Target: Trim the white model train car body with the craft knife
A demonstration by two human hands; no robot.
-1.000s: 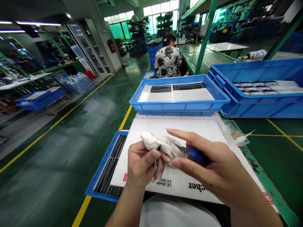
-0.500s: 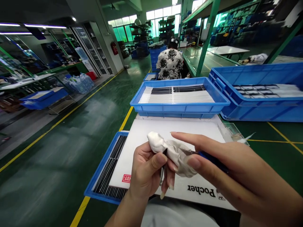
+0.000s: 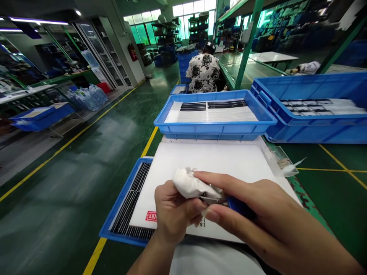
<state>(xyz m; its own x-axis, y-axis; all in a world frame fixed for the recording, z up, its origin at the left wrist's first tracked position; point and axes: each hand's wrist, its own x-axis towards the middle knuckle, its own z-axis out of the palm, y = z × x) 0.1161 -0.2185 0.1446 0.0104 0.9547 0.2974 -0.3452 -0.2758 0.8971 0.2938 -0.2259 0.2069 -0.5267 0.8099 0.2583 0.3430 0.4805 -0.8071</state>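
My left hand (image 3: 174, 214) is closed round a bunched white cloth (image 3: 187, 183), its thumb pressed near a small dark and metallic piece at the cloth's lower right. My right hand (image 3: 258, 210) holds a blue-handled tool (image 3: 241, 206) under its fingers, with the forefinger laid on the cloth and the thumb close to my left thumb. The tool's tip is mostly hidden by the cloth and fingers. Both hands are above a white board (image 3: 212, 156) with red and black print.
Behind the board stands a blue tray (image 3: 215, 128) of white and black strips. Another blue tray (image 3: 114, 233) of black strips is at the left, a large blue bin (image 3: 321, 128) at the right. A person (image 3: 203, 72) sits ahead.
My right hand has moved left and closer to my left hand, its forefinger now on the cloth. The cloth is bunched tighter, and its loose grey part no longer hangs to the right.
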